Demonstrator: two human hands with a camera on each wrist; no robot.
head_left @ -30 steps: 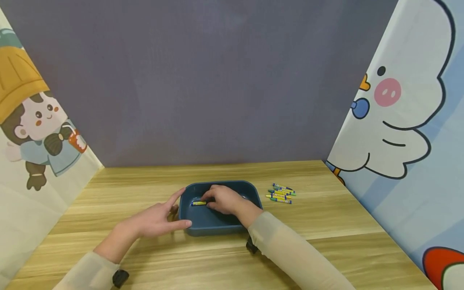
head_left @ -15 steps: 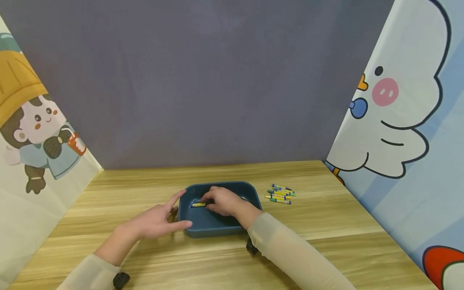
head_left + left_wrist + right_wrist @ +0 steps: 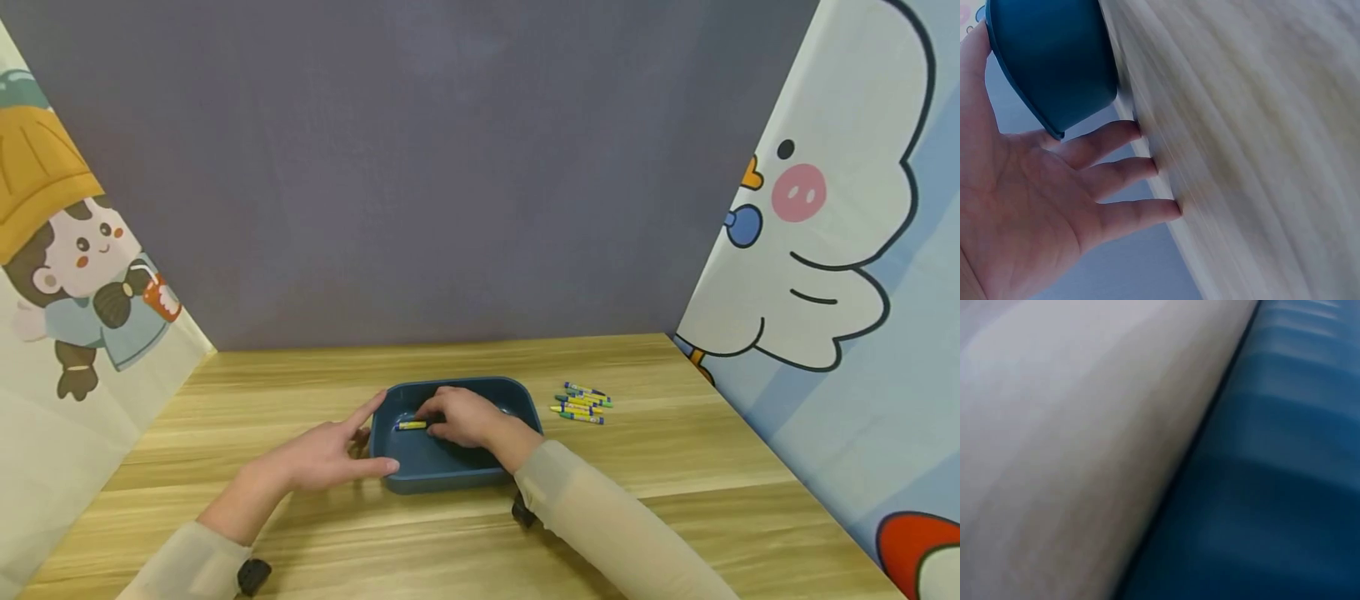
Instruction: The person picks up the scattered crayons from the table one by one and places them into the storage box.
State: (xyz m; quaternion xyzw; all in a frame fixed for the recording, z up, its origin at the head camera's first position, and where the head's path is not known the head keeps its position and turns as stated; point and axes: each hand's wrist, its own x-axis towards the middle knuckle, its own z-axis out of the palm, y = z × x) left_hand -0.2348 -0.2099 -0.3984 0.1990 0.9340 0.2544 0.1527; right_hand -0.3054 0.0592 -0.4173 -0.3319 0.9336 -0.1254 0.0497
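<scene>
A dark blue rectangular tray [image 3: 450, 481] stands on the table. Against its left end is my left hand [image 3: 322, 454], fingers spread, thumb near the front left corner and index finger at the back left one. In the left wrist view the other fingers of that hand [image 3: 1029, 200] reach to the tabletop beside the tray wall [image 3: 1054, 56]. My right hand [image 3: 461, 417] reaches down inside the tray, fingers bent. Its thumb and fingertips are at the right end of a yellow-and-blue wrapped crayon [image 3: 410, 426] lying crosswise near the tray's left side. The right wrist view shows only the tray's outer wall [image 3: 1272, 506].
Several crayons [image 3: 581, 404] with yellow and blue wrappers lie in a loose pile right of the tray. A wooden tabletop [image 3: 697, 425] extends around it, with a grey panel [image 3: 450, 167] behind and cartoon-printed panels [image 3: 825, 308] at both sides.
Both hands, the tray and the crayons hold their places. Only the head view shifts slightly.
</scene>
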